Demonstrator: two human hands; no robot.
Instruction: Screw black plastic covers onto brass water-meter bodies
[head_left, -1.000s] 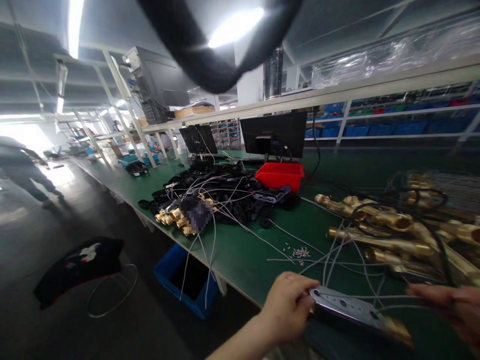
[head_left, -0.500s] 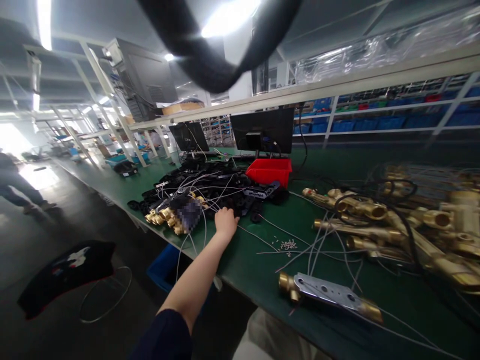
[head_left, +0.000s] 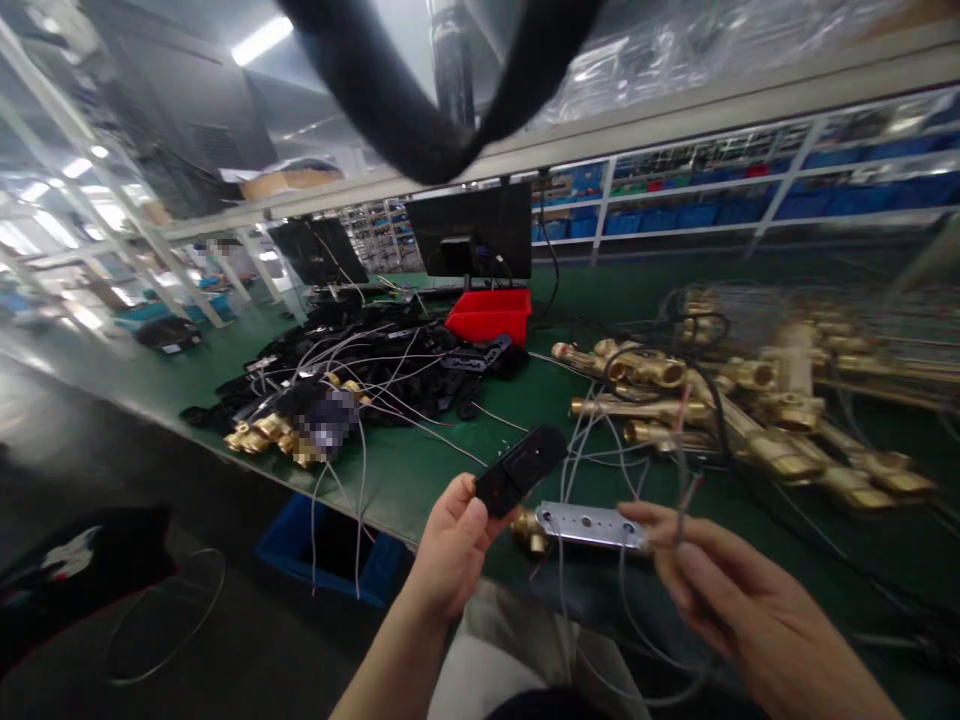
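My left hand (head_left: 450,545) grips a flat black plastic part (head_left: 519,469) and holds it up over the front edge of the green bench (head_left: 420,470). My right hand (head_left: 731,590) is closed on thin grey wires (head_left: 679,470) that hang in a loop below it. Between the hands, a silver metal plate with brass fittings (head_left: 589,525) lies on the bench. The right hand's fingertips are close to the plate's right end; I cannot tell whether they touch it.
A pile of black plastic parts and wires (head_left: 375,365) lies to the left, with brass fittings (head_left: 270,435) at its near end. Long brass valve pieces (head_left: 720,400) cover the right side. A red bin (head_left: 489,314) and two monitors (head_left: 471,232) stand behind. A blue crate (head_left: 322,545) sits under the bench.
My left hand came back from the black pile with a black part in it. My right hand came into view and took up the wires. The view swung to the right.
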